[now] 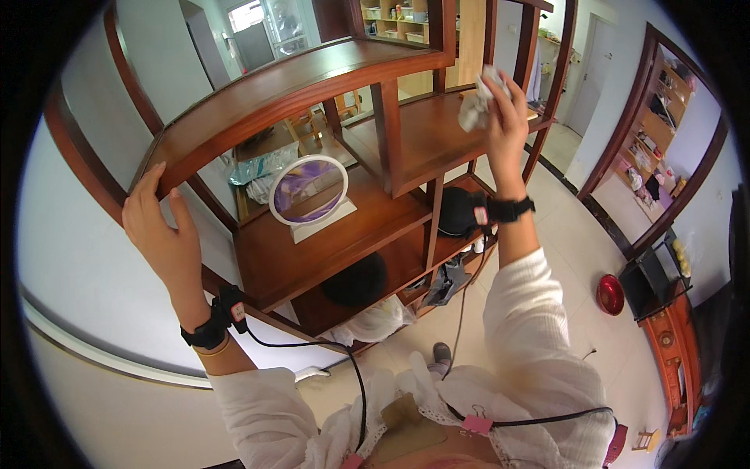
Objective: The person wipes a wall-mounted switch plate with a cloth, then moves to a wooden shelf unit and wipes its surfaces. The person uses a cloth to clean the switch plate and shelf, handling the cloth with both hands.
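My right hand (508, 126) is raised at the upper right, its fingers round a crumpled whitish cloth or tissue (473, 105) over a shelf of the wooden display rack. At the left, my left hand (164, 228) rests its fingertips on the end of the rack's upper shelf (281, 82) and its side post, holding nothing. Between my hands, on a lower shelf board, stands a round white-framed ornament (309, 190) with a purple pattern on a white base. Behind it lies a teal plastic packet (263, 164).
Lower compartments hold a dark round object (355, 279), a black rounded thing (457, 212), a grey plastic bag (448, 284) and a clear plastic bag (378, 320). A red bowl (610, 294) is on the tiled floor at the right. Black cables hang from both wrist straps.
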### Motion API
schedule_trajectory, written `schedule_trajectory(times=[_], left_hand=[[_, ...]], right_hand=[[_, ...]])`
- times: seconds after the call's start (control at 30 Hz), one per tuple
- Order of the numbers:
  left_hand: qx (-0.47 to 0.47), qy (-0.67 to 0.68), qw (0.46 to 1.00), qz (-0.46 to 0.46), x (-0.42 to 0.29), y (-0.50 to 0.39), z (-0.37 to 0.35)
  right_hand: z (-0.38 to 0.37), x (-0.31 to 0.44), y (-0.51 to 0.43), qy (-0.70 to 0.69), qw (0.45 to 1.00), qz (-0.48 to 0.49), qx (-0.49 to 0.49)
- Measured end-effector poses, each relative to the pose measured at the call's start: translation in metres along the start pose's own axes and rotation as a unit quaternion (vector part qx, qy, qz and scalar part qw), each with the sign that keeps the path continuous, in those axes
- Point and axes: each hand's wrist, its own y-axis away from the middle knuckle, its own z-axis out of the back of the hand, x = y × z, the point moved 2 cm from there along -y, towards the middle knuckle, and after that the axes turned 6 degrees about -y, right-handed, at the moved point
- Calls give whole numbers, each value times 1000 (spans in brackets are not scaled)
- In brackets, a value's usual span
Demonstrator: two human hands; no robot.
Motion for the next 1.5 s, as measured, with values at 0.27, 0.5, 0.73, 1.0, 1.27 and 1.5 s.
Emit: schedule_trajectory(times=[0.27,0.5,0.73,1.0,1.27,1.5], left_hand=[[-2,-62,998,-7,-8,-1,-9],[25,-68,997,30,-7,4,-12],[-34,-139,988,58,-54,4,-16],[49,153,981,-110,-262,76,-96],[119,152,973,125,-284,103,-121],[199,250,912,256,-290,134,-133]], right_hand=[[-59,22,113,-31,957,-35,286],[13,-85,85,101,944,33,311],[39,-136,64,67,948,-66,304],[-37,-51,86,-181,897,-113,387],[32,-154,33,42,945,-56,321],[-19,-107,49,-40,934,-36,353]])
